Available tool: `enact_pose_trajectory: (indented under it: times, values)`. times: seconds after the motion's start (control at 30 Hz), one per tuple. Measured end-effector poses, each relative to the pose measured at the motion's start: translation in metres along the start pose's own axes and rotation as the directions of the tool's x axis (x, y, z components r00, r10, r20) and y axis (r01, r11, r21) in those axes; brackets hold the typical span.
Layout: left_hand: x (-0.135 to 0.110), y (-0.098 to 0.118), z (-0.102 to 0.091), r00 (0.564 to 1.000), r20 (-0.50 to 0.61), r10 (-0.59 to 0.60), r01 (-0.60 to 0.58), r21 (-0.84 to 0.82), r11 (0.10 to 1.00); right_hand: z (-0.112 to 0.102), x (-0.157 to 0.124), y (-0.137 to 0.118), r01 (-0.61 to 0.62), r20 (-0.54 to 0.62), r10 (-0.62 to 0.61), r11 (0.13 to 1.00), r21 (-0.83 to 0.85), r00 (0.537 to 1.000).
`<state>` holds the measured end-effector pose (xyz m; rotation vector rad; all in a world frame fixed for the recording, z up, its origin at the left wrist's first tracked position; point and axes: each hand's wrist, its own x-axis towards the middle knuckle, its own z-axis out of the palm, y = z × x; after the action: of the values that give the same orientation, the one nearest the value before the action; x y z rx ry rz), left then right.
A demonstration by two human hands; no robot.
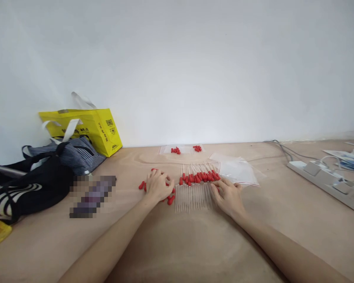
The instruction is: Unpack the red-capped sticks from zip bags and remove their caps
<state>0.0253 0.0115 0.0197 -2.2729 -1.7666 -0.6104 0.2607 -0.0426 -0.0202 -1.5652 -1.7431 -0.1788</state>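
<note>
My left hand (159, 185) rests over a small pile of loose red rubber bulbs (171, 200), its fingers apart and curved down among them. My right hand (228, 195) is at the right end of a row of clear glass dropper tubes (191, 198), thumb and fingers pinched together. A bit of red shows between those fingers, seemingly a bulb; the rest of what they hold is hidden. Behind the bare tubes lies a row of droppers (199, 177) with red bulbs on their near ends and their pale tubes pointing to the wall.
A clear plastic bag (238, 171) lies right of the droppers. Farther back, another clear bag (183, 149) holds red-bulbed pieces. Yellow (106, 131), striped (76, 155) and black bags (38, 188) stand at left near a blurred-out item (93, 196). A power strip (327, 182) with cables is at right.
</note>
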Motion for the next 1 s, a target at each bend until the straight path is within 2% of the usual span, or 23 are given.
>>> enact_pose_trajectory:
  times: [0.1, 0.2, 0.37, 0.53, 0.63, 0.7, 0.77, 0.83, 0.9, 1.0]
  values:
    - [0.014, 0.021, 0.008, 0.998, 0.060, -0.008, 0.008, -0.012, 1.000, 0.000, -0.001, 0.003, -0.011, -0.008, 0.011, 1.000, 0.023, 1.000]
    - [0.024, 0.031, 0.017, 0.991, 0.130, -0.031, 0.032, -0.007, 0.999, 0.002, 0.000, 0.004, -0.013, -0.002, 0.013, 0.999, 0.037, 1.000]
    - [0.031, 0.032, 0.025, 0.979, 0.179, -0.101, 0.098, 0.025, 0.995, 0.004, 0.000, 0.003, 0.000, 0.000, 0.000, 1.000, 0.001, 1.000]
    - [0.028, 0.023, 0.012, 0.984, 0.138, -0.113, 0.106, 0.055, 0.993, 0.004, 0.000, 0.004, 0.037, -0.008, -0.036, 0.998, 0.041, 0.999]
    - [0.010, 0.013, -0.002, 0.996, 0.093, -0.003, -0.001, 0.047, 0.999, 0.004, 0.000, 0.004, 0.134, -0.046, -0.132, 0.989, 0.062, 0.990]
    - [-0.008, 0.008, -0.009, 0.985, 0.018, 0.170, -0.171, 0.025, 0.985, 0.002, -0.001, 0.000, 0.239, -0.084, -0.234, 0.970, 0.051, 0.969]
    - [-0.028, 0.006, -0.011, 0.936, -0.078, 0.344, -0.344, 0.008, 0.939, -0.001, -0.002, -0.008, 0.360, -0.096, -0.357, 0.933, 0.019, 0.929]
    - [-0.044, 0.006, -0.010, 0.875, -0.156, 0.458, -0.466, -0.012, 0.885, -0.003, -0.005, -0.016, 0.473, -0.076, -0.473, 0.881, -0.014, 0.878]
    - [-0.055, 0.009, -0.006, 0.835, -0.216, 0.506, -0.526, -0.043, 0.850, -0.001, -0.009, -0.024, 0.553, -0.054, -0.553, 0.833, -0.023, 0.831]
    - [-0.060, 0.014, 0.000, 0.814, -0.267, 0.516, -0.556, -0.096, 0.826, 0.006, -0.013, -0.028, 0.604, -0.047, -0.603, 0.797, -0.003, 0.796]
